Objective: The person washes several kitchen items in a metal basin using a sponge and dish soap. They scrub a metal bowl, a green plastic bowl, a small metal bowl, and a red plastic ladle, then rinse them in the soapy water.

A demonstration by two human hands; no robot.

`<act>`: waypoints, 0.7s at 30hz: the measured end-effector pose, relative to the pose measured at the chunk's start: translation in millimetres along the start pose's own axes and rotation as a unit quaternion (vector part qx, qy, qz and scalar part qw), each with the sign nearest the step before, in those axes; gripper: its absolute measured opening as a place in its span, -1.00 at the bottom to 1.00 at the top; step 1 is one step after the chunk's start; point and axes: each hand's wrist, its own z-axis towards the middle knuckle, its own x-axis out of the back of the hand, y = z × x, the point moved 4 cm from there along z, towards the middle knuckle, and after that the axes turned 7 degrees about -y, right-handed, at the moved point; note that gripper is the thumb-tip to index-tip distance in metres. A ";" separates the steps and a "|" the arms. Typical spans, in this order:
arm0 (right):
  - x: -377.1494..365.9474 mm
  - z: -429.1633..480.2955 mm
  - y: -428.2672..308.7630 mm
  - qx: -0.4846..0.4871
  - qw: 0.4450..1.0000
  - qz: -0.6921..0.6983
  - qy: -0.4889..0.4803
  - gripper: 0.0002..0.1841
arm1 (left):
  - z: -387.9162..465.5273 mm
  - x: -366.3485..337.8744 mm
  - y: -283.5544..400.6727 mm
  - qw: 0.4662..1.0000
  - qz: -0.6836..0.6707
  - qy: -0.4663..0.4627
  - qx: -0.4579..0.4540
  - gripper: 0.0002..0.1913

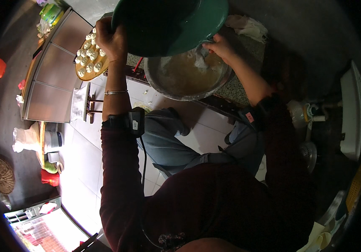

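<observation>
Both hands hold up a large green basin (174, 28), tilted above a wide metal basin (188, 75) of cloudy, brownish liquid. My left hand (112, 39) grips the green basin's left rim. At its lower right rim is my right hand (219, 48), pinching the edge, with a wet whitish cloth or bag (201, 60) hanging just beside the fingers; whether the fingers hold that too, I cannot tell. White pleated buns (89, 55) sit on a round wooden board (96, 74) left of my left wrist. The green basin hides part of the metal basin.
The metal basin rests on a speckled stone counter (238, 85). A crumpled pale cloth (248, 28) lies at its back right. Left stand a panelled cabinet (51, 75) and a small stool or rack (90, 104). A red stick (138, 64) lies beside the metal basin. Below is a tiled floor (196, 118).
</observation>
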 end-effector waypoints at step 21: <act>-27.6 -64.5 -86.0 0.347 0.811 -0.364 0.299 -0.80 | -39.8 -102.5 51.3 0.892 -0.305 -0.173 0.285 -0.50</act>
